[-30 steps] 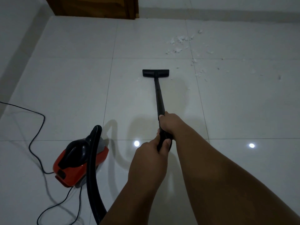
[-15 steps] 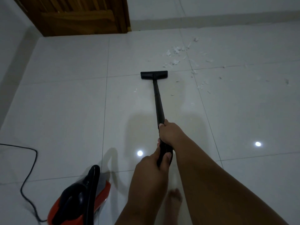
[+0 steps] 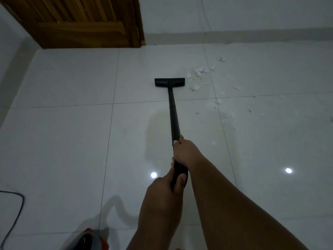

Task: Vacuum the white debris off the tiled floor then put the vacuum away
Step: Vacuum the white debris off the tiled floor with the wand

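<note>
Both hands grip the black wand (image 3: 174, 114). The right hand (image 3: 183, 152) is the forward one, its fingers curled tight round the tube. The left hand (image 3: 162, 192) wraps the ribbed grip end just behind it, with the thumb laid along the top. The nozzle (image 3: 169, 82) sits flat on the floor (image 3: 72, 141), its right end just beside the thickest patch of white debris (image 3: 200, 73). Thinner flecks trail off to the right and back towards the person. The wand looks stiff and light, so this two-handed hold near its upper end should steer it well. The scraps look featherlight and may scatter if the nozzle shoves them rather than passing over them. The vacuum (image 3: 91, 239) shows only as a red and black corner at the bottom edge, with its cord (image 3: 16, 210) looping at the left. A wooden door (image 3: 81, 22) stands at the far wall.
</note>
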